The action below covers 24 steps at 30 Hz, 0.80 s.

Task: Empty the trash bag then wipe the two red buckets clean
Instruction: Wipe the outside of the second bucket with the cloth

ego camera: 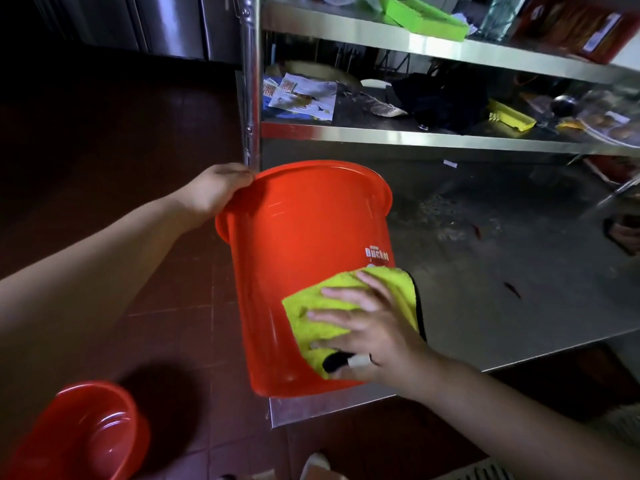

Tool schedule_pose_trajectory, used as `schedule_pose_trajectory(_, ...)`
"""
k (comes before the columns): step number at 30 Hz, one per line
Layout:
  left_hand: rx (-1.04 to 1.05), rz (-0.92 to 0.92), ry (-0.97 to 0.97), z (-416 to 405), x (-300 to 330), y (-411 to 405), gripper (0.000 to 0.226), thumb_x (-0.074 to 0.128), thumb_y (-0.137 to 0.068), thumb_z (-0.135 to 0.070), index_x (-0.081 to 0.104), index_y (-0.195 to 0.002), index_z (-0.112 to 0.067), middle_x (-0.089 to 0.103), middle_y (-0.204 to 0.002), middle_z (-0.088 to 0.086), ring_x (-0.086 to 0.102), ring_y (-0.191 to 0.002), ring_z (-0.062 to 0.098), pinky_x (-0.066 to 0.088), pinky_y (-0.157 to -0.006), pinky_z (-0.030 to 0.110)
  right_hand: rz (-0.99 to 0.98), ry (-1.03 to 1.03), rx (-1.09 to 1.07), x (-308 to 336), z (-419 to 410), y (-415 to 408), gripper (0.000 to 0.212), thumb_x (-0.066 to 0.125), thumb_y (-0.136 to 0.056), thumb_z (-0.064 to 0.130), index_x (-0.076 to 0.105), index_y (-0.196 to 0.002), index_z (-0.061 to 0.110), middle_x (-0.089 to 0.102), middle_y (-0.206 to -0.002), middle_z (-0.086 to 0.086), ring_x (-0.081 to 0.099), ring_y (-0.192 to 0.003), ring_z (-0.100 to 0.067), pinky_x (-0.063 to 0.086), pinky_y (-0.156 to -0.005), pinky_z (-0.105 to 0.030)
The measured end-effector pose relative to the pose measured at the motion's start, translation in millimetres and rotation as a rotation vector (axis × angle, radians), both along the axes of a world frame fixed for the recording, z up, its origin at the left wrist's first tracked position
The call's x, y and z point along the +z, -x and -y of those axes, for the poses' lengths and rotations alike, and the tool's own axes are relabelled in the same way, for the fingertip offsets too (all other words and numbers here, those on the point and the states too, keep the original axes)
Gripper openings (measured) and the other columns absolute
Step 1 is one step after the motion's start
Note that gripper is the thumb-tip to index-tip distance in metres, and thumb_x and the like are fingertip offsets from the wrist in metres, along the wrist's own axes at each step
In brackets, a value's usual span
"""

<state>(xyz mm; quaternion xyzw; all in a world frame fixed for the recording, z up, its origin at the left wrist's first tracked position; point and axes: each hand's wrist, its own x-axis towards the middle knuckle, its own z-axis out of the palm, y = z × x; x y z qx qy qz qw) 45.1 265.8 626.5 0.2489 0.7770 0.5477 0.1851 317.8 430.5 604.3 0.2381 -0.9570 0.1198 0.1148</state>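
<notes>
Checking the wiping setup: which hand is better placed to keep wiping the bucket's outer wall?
Right. The right hand presses the yellow cloth flat on the red bucket; the left hand grips its rim.

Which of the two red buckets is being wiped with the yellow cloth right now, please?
The bucket with white lettering, gripped at its rim by the left hand; the right hand presses the yellow cloth on it. The other bucket is untouched.

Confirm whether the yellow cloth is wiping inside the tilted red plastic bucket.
No, the right hand presses the yellow cloth against the red bucket's outer wall.
</notes>
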Motion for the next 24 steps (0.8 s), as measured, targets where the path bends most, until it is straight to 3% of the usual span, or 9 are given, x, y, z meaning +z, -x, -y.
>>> schedule_pose_trajectory(3,-0.024,-0.148,0.046,-29.3,19.2,-10.4,0.025,0.046,-0.095,-0.015,0.063,-0.113,-0.016,0.063,-0.104,0.004,0.057,-0.082,0.002,0.041,-0.072,0.005,0.032,-0.029,0.027,-5.3,5.8,-11.2,0.022,0.065,-0.083,0.043,0.071,-0.102,0.034,0.055,-0.132,0.016,0.034,-0.136,-0.015,0.015,-0.11,-0.052)
schedule_pose_trajectory(6,-0.056,-0.135,0.124,-51.2,22.7,-21.8,0.044,0.043,-0.097,-0.041,0.052,-0.131,-0.015,0.052,-0.135,0.005,0.048,-0.123,0.016,0.03,-0.098,0.018,0.035,-0.059,0.029,-5.7,8.5,-10.8,0.025,0.061,-0.083,0.048,0.071,-0.1,0.033,0.056,-0.131,0.016,0.032,-0.136,-0.014,0.016,-0.109,-0.052)
schedule_pose_trajectory(8,-0.038,-0.098,0.122,-55.6,19.8,-21.3,0.05,0.04,-0.097,-0.044,0.046,-0.137,-0.016,0.044,-0.144,0.003,0.039,-0.133,0.017,0.025,-0.102,0.02,0.02,-0.073,0.052,-3.8,3.1,-6.5,0.023,0.052,-0.087,0.034,0.071,-0.101,0.033,0.057,-0.13,0.015,0.036,-0.135,-0.015,0.02,-0.108,-0.052)
schedule_pose_trajectory(11,-0.035,-0.061,0.118,-55.7,16.4,-14.5,0.052,0.041,-0.097,-0.044,0.042,-0.139,-0.015,0.04,-0.147,0.004,0.035,-0.135,0.017,0.023,-0.108,0.023,0.019,-0.104,0.105,4.2,-8.3,11.9,0.027,0.054,-0.086,0.021,0.071,-0.103,0.033,0.055,-0.132,0.014,0.038,-0.133,-0.015,0.024,-0.107,-0.05)
schedule_pose_trajectory(15,-0.046,-0.02,0.107,-61.9,12.2,-10.9,0.051,0.042,-0.097,-0.04,0.041,-0.14,-0.011,0.04,-0.146,0.004,0.036,-0.134,0.014,0.022,-0.101,0.017,-0.015,-0.104,0.072,19.1,-26.0,58.3,0.031,0.069,-0.076,0.046,0.073,-0.103,0.032,0.059,-0.129,0.011,0.045,-0.128,-0.016,0.026,-0.105,-0.043)
schedule_pose_trajectory(20,-0.045,-0.038,0.135,-70.5,10.7,-7.5,0.05,0.043,-0.097,-0.04,0.044,-0.138,-0.01,0.041,-0.146,0.004,0.036,-0.134,0.014,0.023,-0.1,0.015,-0.092,0.167,-0.148,38.3,-61.6,124.8,0.029,0.077,-0.072,0.023,0.074,-0.097,0.01,0.064,-0.121,-0.006,0.047,-0.119,-0.02,0.036,-0.104,-0.041)
schedule_pose_trajectory(24,-0.032,0.006,0.123,-67.0,9.9,-4.0,0.046,0.041,-0.098,-0.039,0.047,-0.136,-0.014,0.047,-0.14,0.003,0.04,-0.131,0.017,0.027,-0.099,0.02,-0.077,0.26,-0.278,37.3,-71.8,148.2,0.021,0.074,-0.078,0.023,0.075,-0.093,0.008,0.062,-0.124,0.002,0.043,-0.121,-0.012,0.032,-0.106,-0.042)
